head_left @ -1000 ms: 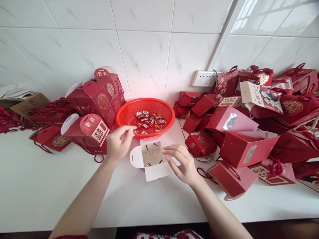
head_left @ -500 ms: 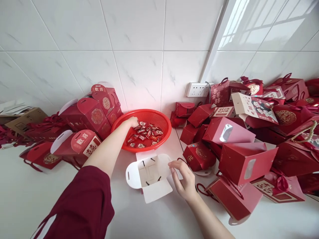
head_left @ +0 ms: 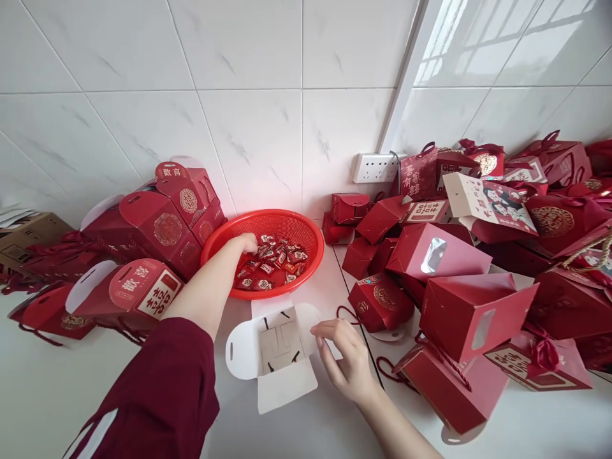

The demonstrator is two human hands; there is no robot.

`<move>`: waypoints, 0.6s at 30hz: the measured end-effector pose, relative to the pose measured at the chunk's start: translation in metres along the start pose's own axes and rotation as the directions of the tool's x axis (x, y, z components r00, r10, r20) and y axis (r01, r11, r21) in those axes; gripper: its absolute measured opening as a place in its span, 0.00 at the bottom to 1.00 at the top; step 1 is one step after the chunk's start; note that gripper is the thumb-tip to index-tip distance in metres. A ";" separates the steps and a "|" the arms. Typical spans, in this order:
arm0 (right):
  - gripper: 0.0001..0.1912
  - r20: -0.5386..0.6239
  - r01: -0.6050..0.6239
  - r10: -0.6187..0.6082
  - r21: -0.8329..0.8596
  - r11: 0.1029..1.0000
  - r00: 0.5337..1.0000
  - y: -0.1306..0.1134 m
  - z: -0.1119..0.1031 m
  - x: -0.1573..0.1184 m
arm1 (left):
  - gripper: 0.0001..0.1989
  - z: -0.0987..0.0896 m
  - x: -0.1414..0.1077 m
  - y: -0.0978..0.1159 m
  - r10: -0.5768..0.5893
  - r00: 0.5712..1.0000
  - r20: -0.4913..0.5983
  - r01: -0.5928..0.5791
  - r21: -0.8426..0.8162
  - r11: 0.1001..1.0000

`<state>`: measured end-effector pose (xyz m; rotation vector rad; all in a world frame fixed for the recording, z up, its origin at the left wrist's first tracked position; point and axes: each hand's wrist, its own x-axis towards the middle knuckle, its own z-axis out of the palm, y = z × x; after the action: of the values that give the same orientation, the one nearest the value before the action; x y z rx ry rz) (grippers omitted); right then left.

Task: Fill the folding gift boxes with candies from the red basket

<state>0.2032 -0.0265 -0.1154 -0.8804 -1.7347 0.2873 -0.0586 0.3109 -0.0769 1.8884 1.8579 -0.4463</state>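
Note:
A red plastic basket (head_left: 313, 264) stands near the wall with several wrapped candies (head_left: 280, 257) inside. My left hand (head_left: 245, 245) reaches over its left part, fingers curled down; what they hold, if anything, is hidden. In front of the basket lies an open box (head_left: 280, 341), its white inside facing up, flaps spread, with dark cord ends at its inner walls. No candy shows in it. Beside its right flap is my right hand (head_left: 345, 357), thumb and fingers apart, fingertips at the flap's edge.
Red gift boxes (head_left: 167, 229) are stacked at the left, with a brown carton (head_left: 36, 233) behind them. Many red boxes (head_left: 471, 312) are heaped on the right, some with cord handles. A white power strip (head_left: 377, 168) is at the wall.
The view has shifted slightly, so the basket and open box appear further left. My left hand has moved a little within the basket's left part. My right hand stays by the flap.

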 end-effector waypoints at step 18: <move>0.17 -0.020 0.017 -0.016 0.084 0.996 1.000 -0.005 -0.002 -0.007 | 0.15 -0.012 -0.192 0.025 0.509 0.822 -0.257 -0.569 -0.429 0.702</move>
<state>0.2041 -0.0348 -0.1165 -0.8053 -1.6985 0.3372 -0.0427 0.1541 0.0363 1.9853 1.2061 0.3252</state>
